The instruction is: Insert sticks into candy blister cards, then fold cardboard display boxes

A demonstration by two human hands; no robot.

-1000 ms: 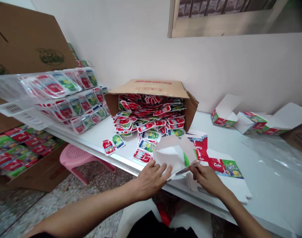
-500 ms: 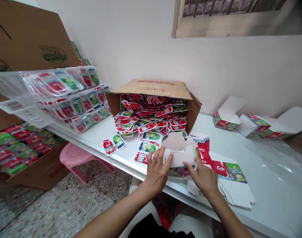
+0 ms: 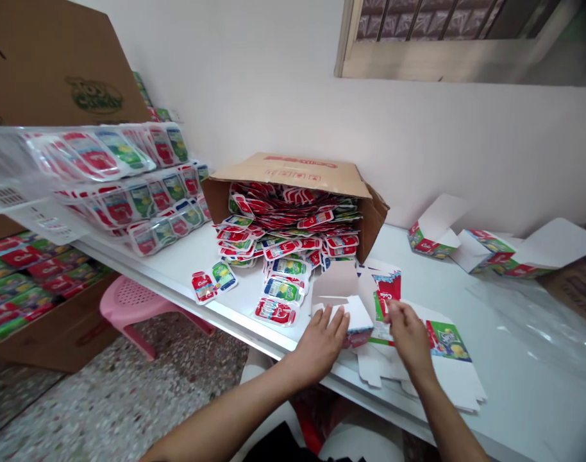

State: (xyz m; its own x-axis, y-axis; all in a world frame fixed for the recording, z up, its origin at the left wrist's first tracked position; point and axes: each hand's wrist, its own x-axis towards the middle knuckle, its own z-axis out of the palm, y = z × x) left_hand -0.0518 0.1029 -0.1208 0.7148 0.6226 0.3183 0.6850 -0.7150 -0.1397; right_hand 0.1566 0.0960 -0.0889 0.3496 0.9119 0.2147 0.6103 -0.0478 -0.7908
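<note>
My left hand (image 3: 322, 340) and my right hand (image 3: 408, 337) both grip a small printed carton (image 3: 353, 308) that is partly folded into a box, white inside, red and green outside. It sits at the near edge of the white table (image 3: 466, 276), on top of a stack of flat carton blanks (image 3: 447, 346). Just behind it a brown cardboard box (image 3: 297, 176) lies on its side, spilling several red and green candy packets (image 3: 283, 244) toward my hands.
Clear trays of packets (image 3: 105, 179) are stacked at the left. Folded small cartons (image 3: 490, 247) stand at the back right beside a clear plastic sheet (image 3: 538, 308). A pink stool (image 3: 143, 308) and large brown boxes (image 3: 52, 58) are at the left.
The flat blank has been folded up into a box shape. Both hands have shifted slightly forward and up with it, and my right hand now holds its right side.
</note>
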